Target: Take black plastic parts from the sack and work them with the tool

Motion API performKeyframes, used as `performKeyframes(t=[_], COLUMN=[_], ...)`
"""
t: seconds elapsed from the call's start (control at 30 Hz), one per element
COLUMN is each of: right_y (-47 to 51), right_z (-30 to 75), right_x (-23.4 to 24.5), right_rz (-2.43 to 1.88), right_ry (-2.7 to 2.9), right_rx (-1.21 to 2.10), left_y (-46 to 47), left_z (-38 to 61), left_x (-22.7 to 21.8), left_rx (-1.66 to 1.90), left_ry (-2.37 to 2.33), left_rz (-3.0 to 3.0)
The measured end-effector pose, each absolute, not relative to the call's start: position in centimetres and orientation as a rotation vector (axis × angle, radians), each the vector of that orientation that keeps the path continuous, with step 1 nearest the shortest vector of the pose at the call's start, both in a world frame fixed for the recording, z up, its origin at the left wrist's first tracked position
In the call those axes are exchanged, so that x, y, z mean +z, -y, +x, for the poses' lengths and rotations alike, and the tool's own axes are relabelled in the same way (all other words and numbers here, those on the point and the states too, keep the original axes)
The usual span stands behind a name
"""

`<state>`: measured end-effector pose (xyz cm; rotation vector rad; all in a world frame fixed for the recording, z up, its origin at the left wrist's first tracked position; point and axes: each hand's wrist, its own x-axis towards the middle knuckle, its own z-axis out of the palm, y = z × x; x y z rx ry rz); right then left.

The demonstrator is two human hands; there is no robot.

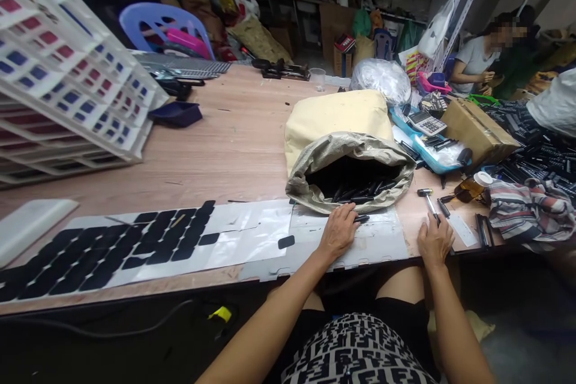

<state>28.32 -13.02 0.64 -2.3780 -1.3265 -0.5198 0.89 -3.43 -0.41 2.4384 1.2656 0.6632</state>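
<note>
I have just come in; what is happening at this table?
A seated person has the left hand on a slim black piece before an open woven sack. The right hand is on a small hammer, at its handle. Dark pieces lie in the sack; black patches lie in rows further left.

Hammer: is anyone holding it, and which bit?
The right hand touches the hammer at its handle, away from the head; gripping or resting, I can't tell.
</note>
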Motion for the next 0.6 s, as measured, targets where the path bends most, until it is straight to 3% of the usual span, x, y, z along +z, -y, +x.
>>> performKeyframes(t=[0.2,0.37,0.53,0.6], right_y=[12.1,11.5,14.4,16.4], right_z=[28.4,29.6,27.7,25.7], right_x=[2.0,4.4,4.6,4.4], right_rz=[-2.466,-2.632,-2.299,-2.132], right_ry=[1.262,1.227,1.064,1.030], right_rx=[-0.433,0.008,0.116,0.334], left_y=[3.5,4.9,6.0,6.1], left_z=[0.6,-1.6,-2.9,-2.8], left_x=[0.0,0.7,0.4,0.4], left_rx=[0.751,0.727,0.687,0.686], left_ry=[-1.277,-1.306,-1.348,-1.379], left_rz=[2.412,2.388,2.197,2.124])
